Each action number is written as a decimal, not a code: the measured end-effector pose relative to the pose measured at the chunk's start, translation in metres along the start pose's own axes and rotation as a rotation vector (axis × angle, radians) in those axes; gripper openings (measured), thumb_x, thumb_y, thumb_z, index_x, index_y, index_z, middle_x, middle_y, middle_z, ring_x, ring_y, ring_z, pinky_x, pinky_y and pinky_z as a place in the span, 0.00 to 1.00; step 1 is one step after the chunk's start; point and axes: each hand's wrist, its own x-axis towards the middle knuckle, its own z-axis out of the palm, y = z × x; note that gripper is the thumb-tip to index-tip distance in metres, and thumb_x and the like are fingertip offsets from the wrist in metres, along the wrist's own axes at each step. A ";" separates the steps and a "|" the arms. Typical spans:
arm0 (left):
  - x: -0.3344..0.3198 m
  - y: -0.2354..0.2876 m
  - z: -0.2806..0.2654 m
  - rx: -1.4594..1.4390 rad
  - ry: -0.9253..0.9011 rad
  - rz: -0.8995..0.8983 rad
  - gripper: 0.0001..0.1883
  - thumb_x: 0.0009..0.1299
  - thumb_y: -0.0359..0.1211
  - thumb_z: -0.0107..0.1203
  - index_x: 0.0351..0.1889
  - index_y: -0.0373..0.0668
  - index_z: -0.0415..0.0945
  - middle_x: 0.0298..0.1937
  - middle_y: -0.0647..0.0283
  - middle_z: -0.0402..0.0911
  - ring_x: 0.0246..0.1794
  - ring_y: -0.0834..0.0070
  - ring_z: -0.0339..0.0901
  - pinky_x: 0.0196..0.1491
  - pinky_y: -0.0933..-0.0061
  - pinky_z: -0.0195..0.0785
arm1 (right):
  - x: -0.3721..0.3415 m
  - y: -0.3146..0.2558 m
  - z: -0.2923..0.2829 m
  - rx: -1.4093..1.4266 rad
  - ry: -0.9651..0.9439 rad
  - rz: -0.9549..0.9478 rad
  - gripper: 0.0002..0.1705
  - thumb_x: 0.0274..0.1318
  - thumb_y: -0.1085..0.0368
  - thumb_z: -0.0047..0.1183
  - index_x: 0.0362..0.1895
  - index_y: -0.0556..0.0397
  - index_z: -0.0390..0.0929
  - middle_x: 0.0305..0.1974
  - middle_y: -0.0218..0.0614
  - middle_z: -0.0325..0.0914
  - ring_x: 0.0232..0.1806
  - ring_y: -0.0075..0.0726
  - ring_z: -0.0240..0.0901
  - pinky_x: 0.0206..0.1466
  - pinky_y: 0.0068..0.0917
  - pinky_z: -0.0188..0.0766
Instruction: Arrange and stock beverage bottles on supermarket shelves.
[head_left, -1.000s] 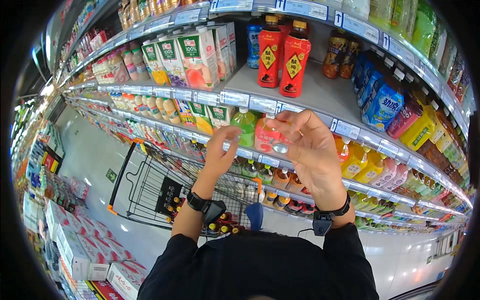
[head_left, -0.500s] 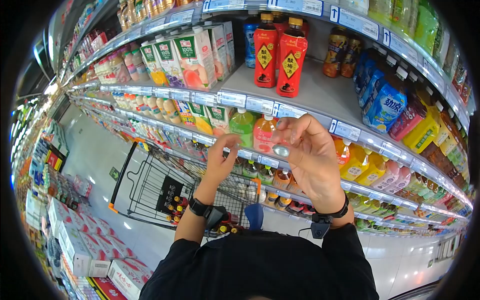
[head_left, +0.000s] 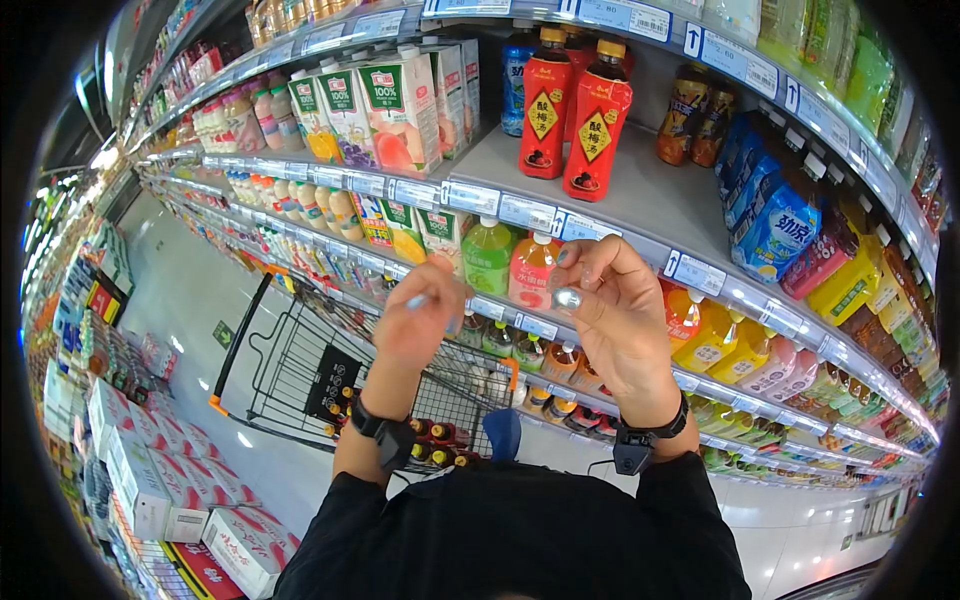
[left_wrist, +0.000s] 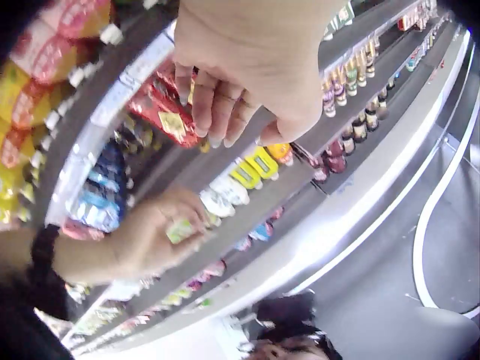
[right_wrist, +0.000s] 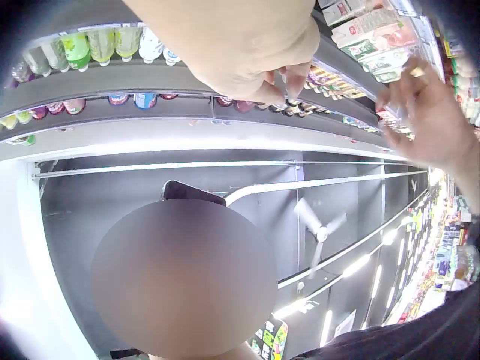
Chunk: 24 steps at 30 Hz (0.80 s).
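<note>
Both hands are raised in front of the drink shelves, with nothing seen in either. My left hand [head_left: 412, 318] is blurred, its fingers loosely bent, before the lower shelf near a green-drink bottle [head_left: 487, 257]. My right hand [head_left: 625, 330] has loosely curled fingers and a gap between thumb and fingertips, beside a pink peach-drink bottle [head_left: 533, 270]. Two red plum-drink bottles [head_left: 597, 125] stand upright at the front of the shelf above. In the left wrist view the left hand's fingers [left_wrist: 225, 105] hang relaxed; the right hand's fingertips [right_wrist: 289, 82] are partly hidden in the right wrist view.
A wire shopping cart [head_left: 285, 365] with several dark, yellow-capped bottles [head_left: 435, 435] stands at left. Juice cartons [head_left: 395, 110] and blue pouch drinks [head_left: 775, 232] flank the red bottles. Stacked white and red boxes [head_left: 165, 480] sit on the lower left. A shelf edge [head_left: 640, 250] runs across behind the hands.
My left hand has shifted slightly left and turned, and now blurs with motion. The right hand keeps nearly the same pose. The head view has shifted a little.
</note>
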 end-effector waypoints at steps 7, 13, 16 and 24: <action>0.005 0.086 0.126 -0.521 -1.014 0.116 0.20 0.65 0.48 0.49 0.21 0.40 0.73 0.16 0.64 0.67 0.15 0.68 0.63 0.55 0.41 0.54 | 0.094 0.002 -0.071 -1.421 0.413 -0.709 0.29 0.42 0.64 0.66 0.47 0.60 0.66 0.45 0.42 0.67 0.49 0.40 0.65 0.53 0.35 0.64; 0.011 0.096 0.142 -0.669 -1.130 0.042 0.19 0.67 0.42 0.49 0.24 0.36 0.75 0.14 0.65 0.65 0.13 0.71 0.64 0.62 0.30 0.47 | 0.133 0.027 -0.122 -1.427 0.534 -0.557 0.57 0.33 0.57 0.73 0.64 0.63 0.50 0.50 0.50 0.64 0.54 0.48 0.63 0.57 0.39 0.63; -0.014 0.091 0.144 -0.735 -0.937 0.092 0.19 0.67 0.42 0.49 0.23 0.36 0.75 0.14 0.65 0.65 0.13 0.72 0.64 0.62 0.30 0.48 | 0.138 0.036 -0.128 -1.391 0.491 -0.501 0.58 0.33 0.56 0.73 0.64 0.62 0.49 0.50 0.52 0.68 0.51 0.45 0.71 0.53 0.35 0.69; -0.005 0.083 0.144 -0.715 -0.946 0.160 0.19 0.68 0.43 0.48 0.22 0.38 0.74 0.14 0.67 0.66 0.13 0.74 0.63 0.58 0.30 0.53 | 0.131 0.041 -0.124 -1.376 0.532 -0.335 0.54 0.34 0.57 0.71 0.63 0.57 0.50 0.45 0.56 0.74 0.46 0.57 0.75 0.48 0.40 0.72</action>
